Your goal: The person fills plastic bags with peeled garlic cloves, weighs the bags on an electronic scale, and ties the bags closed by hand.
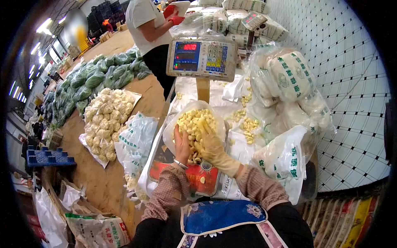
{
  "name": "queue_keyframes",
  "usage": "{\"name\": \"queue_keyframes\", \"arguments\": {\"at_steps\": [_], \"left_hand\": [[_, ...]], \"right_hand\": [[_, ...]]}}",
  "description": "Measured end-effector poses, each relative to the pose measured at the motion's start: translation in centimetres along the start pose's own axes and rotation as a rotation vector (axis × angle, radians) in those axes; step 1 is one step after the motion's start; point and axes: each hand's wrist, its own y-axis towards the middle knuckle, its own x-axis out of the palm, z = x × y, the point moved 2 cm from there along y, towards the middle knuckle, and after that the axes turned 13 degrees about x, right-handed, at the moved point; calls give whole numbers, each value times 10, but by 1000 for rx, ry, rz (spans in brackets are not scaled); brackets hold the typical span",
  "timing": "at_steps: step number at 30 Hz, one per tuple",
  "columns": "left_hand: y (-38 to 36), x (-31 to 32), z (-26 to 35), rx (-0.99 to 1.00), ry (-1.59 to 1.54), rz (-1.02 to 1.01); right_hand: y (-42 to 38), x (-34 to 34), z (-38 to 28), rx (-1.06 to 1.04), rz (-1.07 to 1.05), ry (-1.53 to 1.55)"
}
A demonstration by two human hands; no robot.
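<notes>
Seen from the wearer's head, two hands work at a clear bag point(168, 133) full of peeled garlic point(197, 120), which sits open in the middle, over a scale. The bare left hand point(180, 145), with a bracelet at the wrist, is against the bag's left side, its fingers straight and close together. The right hand point(212, 148), in a yellowish glove, lies on the garlic from the right, fingers stretched forward; whether they pinch any cloves, I cannot tell. Just beyond stands the scale's display point(202, 59), with red digits lit. Loose cloves point(249, 125) lie to the right on white sheeting, near plump printed sacks point(290, 76). On the floor at left are a pale heap point(103, 120) and green bundles point(103, 74); behind the display stands a person in a white shirt point(142, 22) and red gloves
</notes>
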Motion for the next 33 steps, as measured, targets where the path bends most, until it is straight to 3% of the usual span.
{"name": "queue_keyframes", "arguments": {"at_steps": [5, 7, 9, 11, 12, 13, 14, 15, 17, 19, 23, 25, 26, 27, 29, 32, 33], "left_hand": [[20, 5, 5, 45, 296, -23], [22, 10, -3, 85, 339, 1], [24, 11, -1, -46, 267, -5], [24, 18, -10, 27, 255, 23], [25, 23, -6, -159, -35, 156], [24, 30, -5, -359, -321, 274], [24, 29, -5, -285, -260, 233], [24, 29, -5, -291, -298, 239], [26, 29, 10, -395, -466, 298], [28, 27, 20, -300, -496, 235], [31, 25, 54, -335, -722, 278], [37, 21, 98, 0, -396, 158], [38, 28, 120, -1, -443, 165], [38, 35, 143, -1, -489, 173], [36, 53, 179, 151, -617, 68], [21, 97, 236, 154, -798, -79], [15, 117, 247, 177, -842, -104]], "right_hand": [[39, 25, 9, 27, 105, -231], [43, 30, 3, 119, -22, -448], [43, 47, 15, 118, 10, -429], [45, 48, 18, 72, 35, -179], [46, 45, 17, 115, 86, -62], [43, 30, 3, 225, -19, 150], [48, 24, 3, 337, -185, 188], [49, 44, 17, 237, -1, 273], [49, 64, 26, 361, -52, 568], [49, 102, 44, 450, -75, 776], [52, 85, 20, 457, -10, 1183], [55, 74, -6, 338, 90, 1505], [61, 74, -18, 244, 136, 1747], [60, 46, -29, 171, 182, 1770], [44, -84, -51, 136, 286, 1256], [19, -161, -52, 42, 451, 1365], [8, -187, -44, 136, 454, 1335]]}}
